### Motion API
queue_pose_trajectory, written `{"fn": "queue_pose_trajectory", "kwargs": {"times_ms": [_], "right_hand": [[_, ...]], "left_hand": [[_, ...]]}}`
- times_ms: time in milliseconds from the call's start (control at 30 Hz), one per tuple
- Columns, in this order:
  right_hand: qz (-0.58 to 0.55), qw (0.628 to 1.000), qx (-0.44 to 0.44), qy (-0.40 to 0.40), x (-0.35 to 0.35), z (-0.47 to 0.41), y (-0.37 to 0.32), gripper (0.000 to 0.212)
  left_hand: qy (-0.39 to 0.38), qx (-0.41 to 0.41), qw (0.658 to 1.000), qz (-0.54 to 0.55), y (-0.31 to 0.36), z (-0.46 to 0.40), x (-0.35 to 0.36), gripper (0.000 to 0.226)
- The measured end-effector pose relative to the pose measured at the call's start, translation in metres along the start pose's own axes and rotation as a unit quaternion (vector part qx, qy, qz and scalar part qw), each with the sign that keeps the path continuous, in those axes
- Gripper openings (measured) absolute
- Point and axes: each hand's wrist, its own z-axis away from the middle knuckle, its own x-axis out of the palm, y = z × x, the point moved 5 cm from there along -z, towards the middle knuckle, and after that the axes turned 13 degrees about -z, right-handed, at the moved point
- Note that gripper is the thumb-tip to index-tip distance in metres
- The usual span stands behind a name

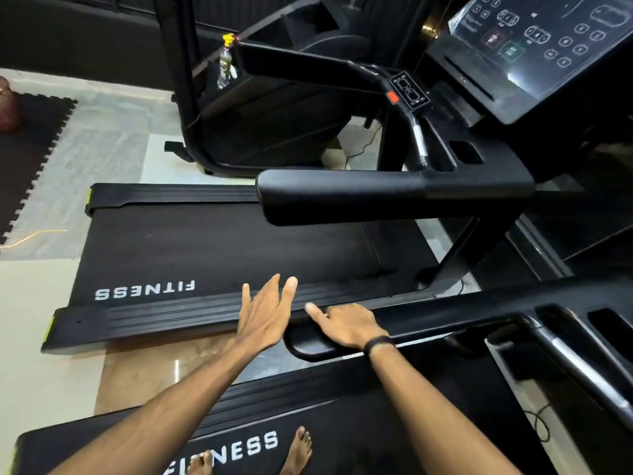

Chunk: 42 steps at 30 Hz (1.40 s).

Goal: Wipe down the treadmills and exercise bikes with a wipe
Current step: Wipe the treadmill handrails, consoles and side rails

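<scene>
I stand barefoot on the near treadmill's belt [342, 419], marked FITNESS. My right hand [346, 325] rests palm down on the rounded end of its left handrail [445, 311], one finger stretched out to the left; a dark band is on that wrist. My left hand [263, 313] hovers just left of the rail end with straight, spread fingers and holds nothing. Beyond it lies the second treadmill [222, 248] with its padded handrail [342, 197] and console screen [534, 46]. No wipe shows in either hand.
A spray bottle [225, 63] with a yellow nozzle stands on a black machine [274, 125] at the back. A dark foam mat [24, 159] covers the floor at far left. Tiled floor [144, 368] separates the two treadmills. Cables [537, 423] trail at the right.
</scene>
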Motion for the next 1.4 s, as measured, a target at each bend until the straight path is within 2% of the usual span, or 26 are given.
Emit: {"fn": "queue_pose_trajectory", "kwargs": {"times_ms": [33,100,167,267,300,367,433,500,567,633,700,733,800,867,900,967,1033,1100,1167,1200,1267,1333,1400], "right_hand": [[0.002,0.999,0.006,-0.039,0.003,-0.008,-0.014,0.082],[0.012,0.996,-0.064,-0.059,0.013,-0.011,-0.046,0.063],[-0.006,0.984,-0.178,-0.011,0.025,0.007,-0.061,0.045],[-0.05,0.956,-0.283,0.063,0.021,0.048,-0.026,0.05],[-0.048,0.959,-0.263,0.092,0.011,0.047,0.002,0.051],[-0.006,0.985,-0.133,0.106,-0.012,0.029,0.055,0.058],[0.032,0.999,0.01,0.043,-0.021,0.0,0.077,0.074],[0.036,0.999,0.035,-0.013,-0.014,-0.017,0.056,0.082],[0.019,0.999,-0.045,-0.008,-0.003,-0.012,0.017,0.07],[-0.03,0.983,-0.175,0.054,0.002,0.024,0.0,0.049],[-0.057,0.959,-0.267,0.076,-0.003,0.059,0.022,0.044],[-0.057,0.956,-0.273,0.092,-0.013,0.063,0.048,0.046],[-0.013,0.977,-0.175,0.124,-0.034,0.049,0.112,0.052],[0.013,0.994,-0.026,0.105,-0.053,0.021,0.154,0.064],[0.004,0.997,0.027,0.078,-0.054,0.006,0.159,0.069],[0.0,0.999,0.047,0.024,-0.046,-0.013,0.133,0.073],[-0.01,0.998,-0.04,0.037,-0.032,-0.005,0.085,0.058],[-0.047,0.978,-0.183,0.087,-0.022,0.034,0.06,0.04],[-0.064,0.953,-0.283,0.087,-0.022,0.066,0.08,0.043],[-0.058,0.95,-0.289,0.098,-0.03,0.07,0.103,0.044],[-0.006,0.971,-0.204,0.126,-0.053,0.059,0.166,0.041],[0.03,0.991,-0.05,0.12,-0.077,0.031,0.224,0.037],[0.002,0.996,0.06,0.071,-0.085,-0.002,0.244,0.055]], "left_hand": [[-0.002,-0.003,1.0,0.0,-0.001,0.0,0.002,0.078],[-0.003,-0.009,1.0,0.002,-0.001,-0.002,0.003,0.077],[0.004,-0.018,1.0,0.017,0.0,-0.006,0.002,0.075],[0.001,-0.016,1.0,0.022,0.005,-0.01,0.001,0.074],[-0.003,-0.013,1.0,0.019,0.008,-0.01,0.003,0.076],[-0.008,-0.003,1.0,0.016,0.013,-0.01,0.007,0.079],[-0.017,0.008,1.0,-0.004,0.02,-0.009,0.016,0.08],[-0.025,0.013,0.999,-0.026,0.033,-0.01,0.024,0.08],[-0.029,0.01,0.999,-0.033,0.044,-0.014,0.029,0.08],[-0.026,0.016,0.999,-0.027,0.055,-0.018,0.034,0.083],[-0.038,0.03,0.998,-0.035,0.064,-0.018,0.04,0.084],[-0.053,0.042,0.996,-0.049,0.069,-0.017,0.045,0.083],[-0.078,0.073,0.99,-0.088,0.079,-0.014,0.053,0.087],[-0.077,0.104,0.984,-0.12,0.086,-0.013,0.056,0.088],[-0.077,0.115,0.982,-0.132,0.091,-0.012,0.058,0.087],[-0.088,0.119,0.979,-0.139,0.098,-0.013,0.064,0.084],[-0.097,0.109,0.98,-0.136,0.1,-0.017,0.069,0.085],[-0.108,0.1,0.982,-0.121,0.102,-0.019,0.071,0.091],[-0.128,0.093,0.982,-0.104,0.102,-0.018,0.071,0.091],[-0.14,0.09,0.981,-0.103,0.103,-0.017,0.071,0.088],[-0.165,0.091,0.974,-0.128,0.105,-0.015,0.072,0.085],[-0.19,0.104,0.959,-0.181,0.11,-0.014,0.075,0.083],[-0.21,0.117,0.945,-0.223,0.114,-0.017,0.082,0.08]]}}
